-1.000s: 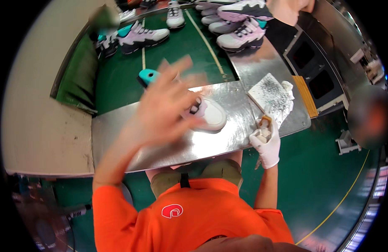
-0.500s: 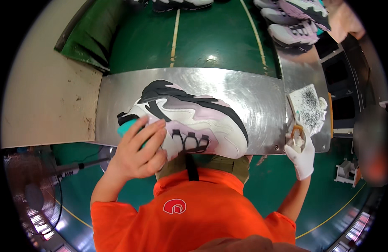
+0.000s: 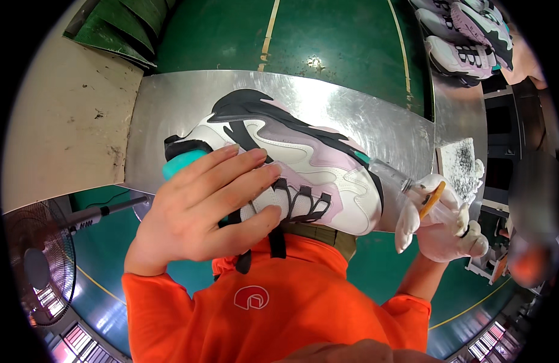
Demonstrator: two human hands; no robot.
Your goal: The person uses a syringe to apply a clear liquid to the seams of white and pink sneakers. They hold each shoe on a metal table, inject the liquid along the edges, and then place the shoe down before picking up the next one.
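A white, lilac and black sneaker (image 3: 337,172) lies on its side on the metal bench, toe to the right. My bare left hand (image 3: 210,202) grips it around the laces and collar, fingers over the upper. Teal lining shows at its opening, left of the hand. My right hand (image 3: 440,212), in a white glove, holds what looks like a clear syringe (image 3: 391,175). Its teal tip is at the black sole edge near the toe. An orange-brown strip (image 3: 434,199) shows among the gloved fingers; what it is I cannot tell.
A white pad with black specks (image 3: 456,166) lies at the right end of the metal bench (image 3: 170,103). Several similar sneakers (image 3: 461,57) are piled at the far right, beside another person's arm (image 3: 524,63). A green flap (image 3: 110,30) stands at far left, a fan (image 3: 40,266) at near left.
My right hand has come left from beside the speckled pad, bringing the syringe to the toe's sole edge. My left hand has shifted right over the sneaker's upper.
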